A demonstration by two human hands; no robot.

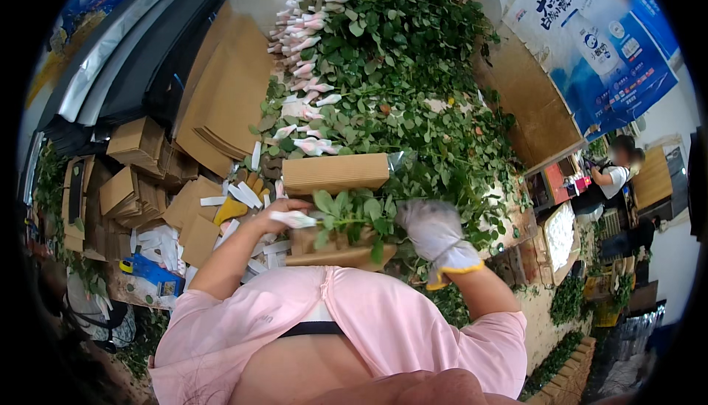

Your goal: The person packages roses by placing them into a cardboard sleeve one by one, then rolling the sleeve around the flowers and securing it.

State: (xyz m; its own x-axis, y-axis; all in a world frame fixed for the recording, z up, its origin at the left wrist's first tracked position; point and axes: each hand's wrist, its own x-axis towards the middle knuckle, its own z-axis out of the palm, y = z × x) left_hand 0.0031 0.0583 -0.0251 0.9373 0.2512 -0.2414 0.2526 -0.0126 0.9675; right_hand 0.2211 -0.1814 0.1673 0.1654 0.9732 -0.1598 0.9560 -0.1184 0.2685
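A leafy cut flower stem (pixel 354 220), apparently a rose, lies crosswise before me, its head in a white sleeve (pixel 293 218). My bare left hand (pixel 271 216) is at the sleeved head, fingers partly behind it; their grip is hidden. At the other end my right hand (pixel 434 228), in a grey-white glove with a yellow cuff, is closed around the stem and blurred. Beneath the stem is a piece of brown cardboard (pixel 340 258). Just beyond it lies a corrugated cardboard wrap (pixel 335 173) with clear film at its right end.
Sleeved flowers (pixel 304 43) with dense foliage (pixel 398 45) cover the far table. Folded cardboard (pixel 133 192), white paper strips (pixel 243 195), a yellow glove (pixel 230 210) and a blue tool (pixel 152 275) lie left. A cardboard panel (pixel 525 84) borders the right; another person (pixel 614 178) is farther off.
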